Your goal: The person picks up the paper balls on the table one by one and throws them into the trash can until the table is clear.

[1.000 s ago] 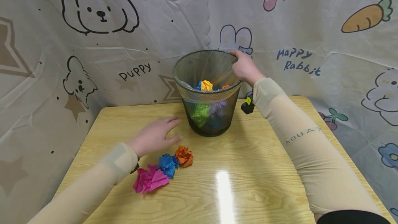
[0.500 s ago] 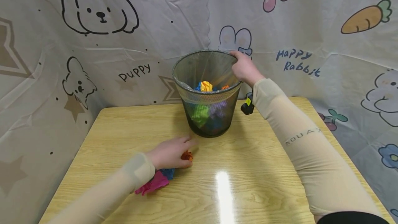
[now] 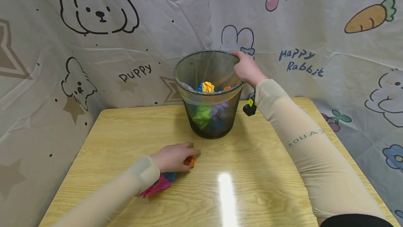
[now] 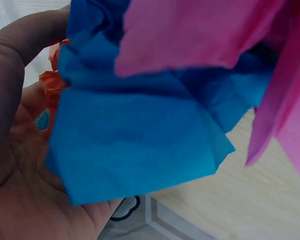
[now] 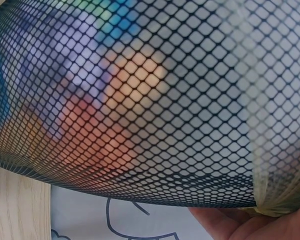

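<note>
My left hand is low over the table, its thumb and fingers curled round a crumpled orange paper ball. Under its wrist lie a crumpled blue paper and a crumpled pink paper; in the left wrist view these cover much of the orange ball. With my right hand I grip the rim of a black mesh wastebasket on its right side. The wastebasket stands upright with a clear liner. Inside it are several paper balls, among them a yellow one on top and a green one.
The wooden table ends at the back against a printed cloth with cartoon drawings. A small black device with a yellow mark hangs at my right wrist, beside the wastebasket.
My left hand has moved right and down, from above the crumpled papers to round the orange ball. My right hand and the wastebasket have stayed in place.
</note>
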Tool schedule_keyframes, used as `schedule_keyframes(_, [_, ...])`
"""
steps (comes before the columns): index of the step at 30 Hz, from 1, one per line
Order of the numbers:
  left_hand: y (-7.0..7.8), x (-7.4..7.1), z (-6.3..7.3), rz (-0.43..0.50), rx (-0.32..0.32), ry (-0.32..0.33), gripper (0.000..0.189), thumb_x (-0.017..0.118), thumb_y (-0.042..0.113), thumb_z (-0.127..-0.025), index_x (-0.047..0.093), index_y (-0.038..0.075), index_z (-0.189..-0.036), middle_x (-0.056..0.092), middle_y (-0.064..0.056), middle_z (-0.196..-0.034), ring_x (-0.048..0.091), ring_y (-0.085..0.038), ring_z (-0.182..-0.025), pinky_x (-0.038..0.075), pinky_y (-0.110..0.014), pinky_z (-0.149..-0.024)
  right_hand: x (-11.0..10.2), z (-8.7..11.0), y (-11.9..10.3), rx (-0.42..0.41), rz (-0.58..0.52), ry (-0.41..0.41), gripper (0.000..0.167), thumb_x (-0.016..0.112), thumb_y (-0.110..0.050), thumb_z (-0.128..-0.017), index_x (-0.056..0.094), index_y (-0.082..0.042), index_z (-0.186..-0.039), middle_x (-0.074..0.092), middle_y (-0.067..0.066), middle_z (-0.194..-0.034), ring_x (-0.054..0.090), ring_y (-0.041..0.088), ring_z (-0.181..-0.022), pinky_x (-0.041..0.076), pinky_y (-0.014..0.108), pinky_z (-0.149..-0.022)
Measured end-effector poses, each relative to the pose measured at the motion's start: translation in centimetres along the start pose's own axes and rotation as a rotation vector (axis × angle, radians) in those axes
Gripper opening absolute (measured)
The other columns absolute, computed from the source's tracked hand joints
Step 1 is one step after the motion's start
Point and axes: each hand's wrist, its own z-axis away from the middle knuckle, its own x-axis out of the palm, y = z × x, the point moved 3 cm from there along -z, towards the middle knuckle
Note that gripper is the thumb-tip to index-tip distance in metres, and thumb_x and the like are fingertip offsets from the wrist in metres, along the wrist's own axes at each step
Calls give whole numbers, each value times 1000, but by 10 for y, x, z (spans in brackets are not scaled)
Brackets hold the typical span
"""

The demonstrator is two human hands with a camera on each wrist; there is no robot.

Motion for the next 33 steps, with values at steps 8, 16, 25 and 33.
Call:
schedule_keyframes(8, [-1, 3, -2, -7, 51, 25, 32, 83, 18, -83, 73, 18, -113, 59, 0, -105, 50, -14, -82, 45, -29, -69, 0, -1, -1, 17, 9, 11, 72, 26, 5, -96, 21, -15, -165, 19, 7, -169, 48, 27, -125, 34, 28, -49])
schedule_keyframes(16, [-2, 1, -2, 32, 91, 60, 19, 81, 13, -87, 76, 14, -105, 53, 6, -87, 45, -10, -75, 42, -25, -68, 1, -1, -1, 20, 6, 13, 72, 26, 5, -96, 22, -16, -165, 21, 7, -169, 51, 28, -120, 33, 28, -48])
schedule_keyframes(25, [1, -12, -1, 69, 123, 98, 20, 80, 8, -88, 76, 9, -108, 57, 4, -90, 48, -10, -76, 46, -26, -69, 1, -1, -1, 21, 5, 11, 72, 27, 4, -97, 22, -17, -165, 20, 6, -169, 57, 21, -82, 32, 28, -46])
schedule_keyframes(33, [7, -27, 1, 73, 154, 148, 16, 76, 12, -94, 75, 10, -110, 64, 2, -97, 54, -10, -82, 51, -27, -74, 0, -2, 0, 13, 8, 8, 72, 26, 5, -97, 22, -16, -165, 20, 6, -169, 43, 16, -60, 31, 28, -46])
